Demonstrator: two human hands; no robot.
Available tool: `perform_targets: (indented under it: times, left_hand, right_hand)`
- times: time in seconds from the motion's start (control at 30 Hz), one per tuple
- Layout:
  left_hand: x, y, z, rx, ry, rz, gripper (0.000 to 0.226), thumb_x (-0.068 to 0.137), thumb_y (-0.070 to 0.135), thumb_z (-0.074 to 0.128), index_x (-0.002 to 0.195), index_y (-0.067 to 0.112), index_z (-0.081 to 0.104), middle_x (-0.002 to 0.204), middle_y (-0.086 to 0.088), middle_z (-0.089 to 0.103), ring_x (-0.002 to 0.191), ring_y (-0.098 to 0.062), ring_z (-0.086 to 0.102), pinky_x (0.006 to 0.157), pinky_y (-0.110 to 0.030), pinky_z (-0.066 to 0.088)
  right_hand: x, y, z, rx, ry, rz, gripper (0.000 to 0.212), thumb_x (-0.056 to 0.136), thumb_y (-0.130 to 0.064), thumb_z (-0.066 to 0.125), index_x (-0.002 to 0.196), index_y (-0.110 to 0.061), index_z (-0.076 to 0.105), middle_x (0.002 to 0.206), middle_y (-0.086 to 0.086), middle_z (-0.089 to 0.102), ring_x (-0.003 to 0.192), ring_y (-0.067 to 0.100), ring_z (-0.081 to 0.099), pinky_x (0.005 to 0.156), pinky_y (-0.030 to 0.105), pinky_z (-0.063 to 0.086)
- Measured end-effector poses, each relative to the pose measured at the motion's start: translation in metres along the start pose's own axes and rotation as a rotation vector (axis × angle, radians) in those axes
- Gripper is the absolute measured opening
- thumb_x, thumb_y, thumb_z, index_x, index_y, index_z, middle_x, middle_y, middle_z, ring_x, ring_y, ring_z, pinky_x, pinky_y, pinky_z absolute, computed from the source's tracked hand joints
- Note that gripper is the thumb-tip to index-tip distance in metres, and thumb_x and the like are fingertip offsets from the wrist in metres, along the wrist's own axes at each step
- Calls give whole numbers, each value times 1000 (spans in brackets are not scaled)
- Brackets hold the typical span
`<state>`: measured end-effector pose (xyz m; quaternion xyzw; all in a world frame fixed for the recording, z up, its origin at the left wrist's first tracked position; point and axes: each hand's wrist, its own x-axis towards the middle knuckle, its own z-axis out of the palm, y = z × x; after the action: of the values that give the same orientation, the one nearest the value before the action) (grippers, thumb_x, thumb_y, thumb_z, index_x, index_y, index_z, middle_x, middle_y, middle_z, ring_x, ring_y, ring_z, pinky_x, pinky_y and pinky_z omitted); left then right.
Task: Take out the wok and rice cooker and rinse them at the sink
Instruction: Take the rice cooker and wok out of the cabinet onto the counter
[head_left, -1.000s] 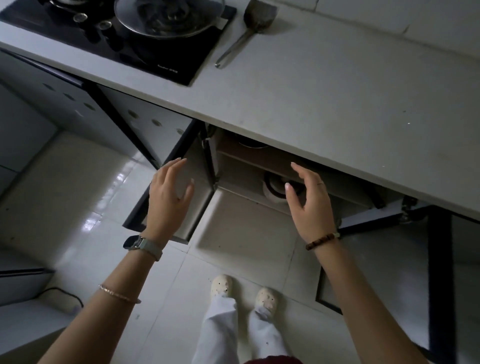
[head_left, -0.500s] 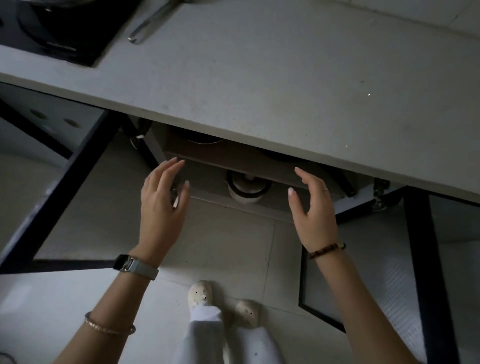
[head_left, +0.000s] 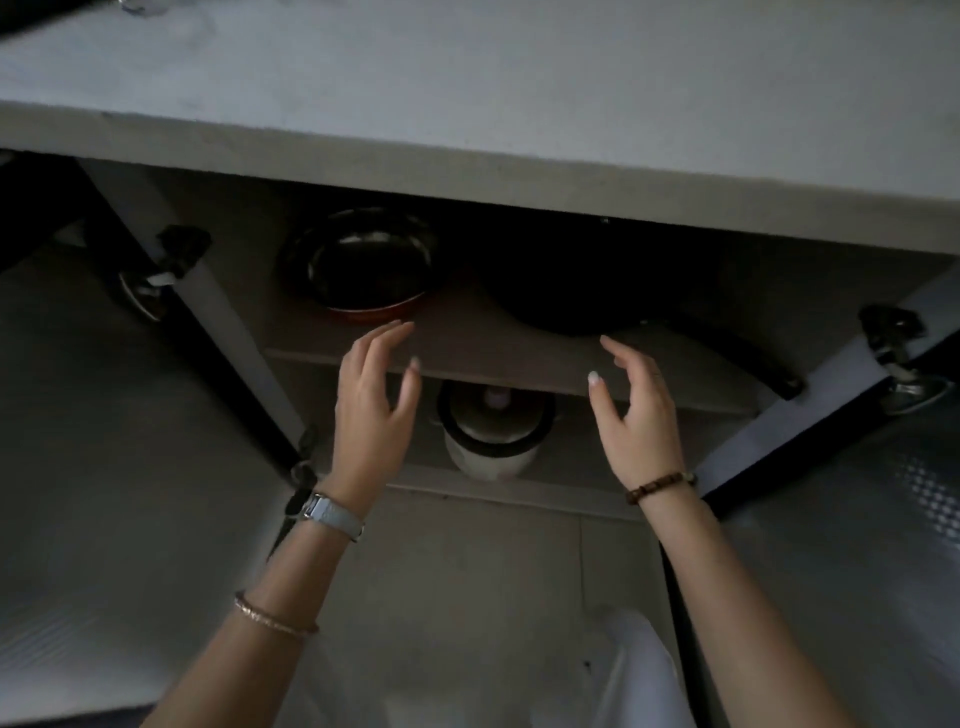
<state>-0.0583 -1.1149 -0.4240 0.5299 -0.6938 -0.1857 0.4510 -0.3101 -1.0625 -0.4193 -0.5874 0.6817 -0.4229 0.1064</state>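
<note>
Both hands, left hand (head_left: 370, 410) and right hand (head_left: 636, 415), hover empty with fingers spread before the cabinet shelf edge (head_left: 498, 371), flanking the white round rice cooker (head_left: 491, 441) below; the black wok (head_left: 566, 291) sits above.

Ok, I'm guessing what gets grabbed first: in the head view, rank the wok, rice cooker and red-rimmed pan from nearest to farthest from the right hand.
1. wok: upper shelf, just beyond the fingertips of the right hand.
2. rice cooker: lower shelf, to that hand's left.
3. red-rimmed pan: upper shelf, far left.
</note>
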Motion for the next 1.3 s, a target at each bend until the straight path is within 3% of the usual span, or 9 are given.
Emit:
perform_targets:
  times: [0.07, 0.37, 0.53, 0.6, 0.77, 0.93, 1.13, 1.23, 1.3]
  left_hand:
    - [1, -15, 23, -14, 2, 34, 37, 97, 23, 51, 134, 17, 52, 134, 3, 50, 128, -9, 43, 105, -15, 30]
    - [11, -34, 98, -96, -19, 154, 34, 99, 22, 49, 133, 17, 52, 132, 2, 51, 126, -15, 44, 105, -27, 34]
    - [20, -15, 132, -202, -60, 163, 32, 99, 22, 49, 130, 19, 53, 127, 4, 52, 123, -13, 47, 103, -28, 37]
    - [22, -4, 149, -281, -88, 125, 29, 99, 22, 49, 127, 20, 54, 125, 5, 55, 119, -8, 50, 101, -25, 39]
    - [20, 25, 183, -557, -226, -82, 27, 101, 21, 44, 124, 19, 59, 116, 12, 60, 99, 21, 50, 82, 3, 36]
    - [11, 38, 202, -694, -297, -245, 24, 99, 22, 45, 113, 22, 65, 110, 11, 64, 109, -3, 57, 91, -18, 41]
    - [3, 37, 214, -768, -454, -462, 31, 103, 18, 34, 110, 14, 63, 108, -3, 69, 108, -20, 64, 102, -37, 46]
    - [3, 34, 223, -831, -579, -615, 34, 103, 23, 29, 109, 13, 61, 115, -10, 67, 111, -27, 63, 100, -38, 47]
    - [6, 31, 233, -905, -667, -720, 36, 102, 29, 32, 118, 10, 58, 118, -11, 66, 114, -29, 61, 95, -37, 47]
  right_hand:
    - [2, 21, 13, -7, 30, -16, 40, 96, -27, 53, 135, -20, 47, 133, -4, 50, 124, 7, 44, 99, 18, 32]
    - [20, 90, 22, -70, 133, -67, 40, 96, -27, 51, 135, -19, 48, 133, 1, 51, 124, 13, 46, 100, 19, 33]
    - [44, 114, -5, -209, 203, -32, 40, 96, -26, 50, 135, -16, 48, 133, 7, 51, 124, 21, 47, 101, 30, 39]
    - [53, 124, -17, -322, 204, 6, 41, 96, -26, 50, 135, -15, 48, 133, 9, 50, 124, 25, 47, 101, 36, 40]
    - [70, 155, -38, -550, 107, 181, 46, 96, -30, 48, 140, -17, 42, 138, 13, 46, 127, 31, 41, 108, 42, 34]
    - [76, 160, -40, -692, 56, 207, 48, 94, -32, 49, 139, -16, 42, 136, 16, 47, 126, 35, 41, 109, 45, 30]
    - [65, 133, -35, -729, 97, 196, 56, 88, -27, 60, 140, -21, 40, 134, 13, 46, 122, 32, 44, 95, 42, 44]
    - [61, 124, -34, -596, 14, 323, 58, 83, -30, 67, 135, -23, 42, 126, 9, 53, 109, 29, 58, 83, 40, 53]
    - [61, 120, -29, -334, -87, 465, 47, 81, -29, 69, 122, -19, 49, 106, 9, 65, 86, 23, 68, 72, 39, 58]
